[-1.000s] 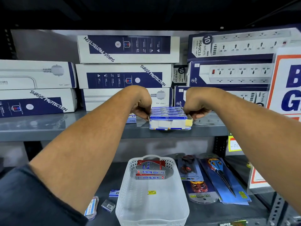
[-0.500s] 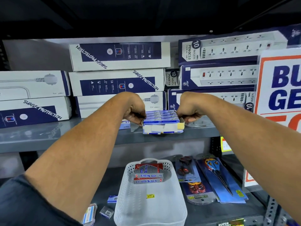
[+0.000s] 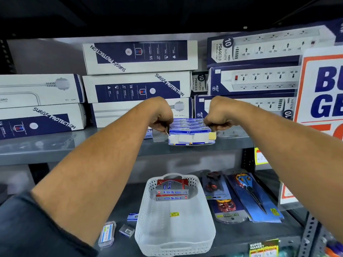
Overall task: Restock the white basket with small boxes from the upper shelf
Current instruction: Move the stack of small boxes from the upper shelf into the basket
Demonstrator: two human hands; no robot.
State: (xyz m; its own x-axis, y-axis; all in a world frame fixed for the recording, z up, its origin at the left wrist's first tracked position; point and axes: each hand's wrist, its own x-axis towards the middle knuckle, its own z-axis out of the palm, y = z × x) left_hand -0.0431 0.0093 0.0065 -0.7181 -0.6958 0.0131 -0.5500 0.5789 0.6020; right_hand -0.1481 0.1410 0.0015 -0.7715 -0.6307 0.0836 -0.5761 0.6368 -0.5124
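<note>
A pack of small blue and white boxes (image 3: 191,133) sits at the front edge of the upper grey shelf (image 3: 55,147). My left hand (image 3: 161,118) grips the pack's left end and my right hand (image 3: 217,117) grips its right end, fingers curled under and mostly hidden. On the lower shelf stands the white basket (image 3: 174,230), with a few red and silver boxes (image 3: 172,190) stacked at its far end.
Large surge-protector boxes (image 3: 137,86) and power-strip boxes (image 3: 256,78) are stacked behind the pack. Packaged scissors (image 3: 250,193) and other carded items lie right of the basket. Small loose items (image 3: 107,234) lie to its left. A sale sign (image 3: 323,93) hangs at right.
Both hands stay closed on the pack's ends. The view has shifted slightly, so the shelf and boxes sit a little lower and to the left in frame.
</note>
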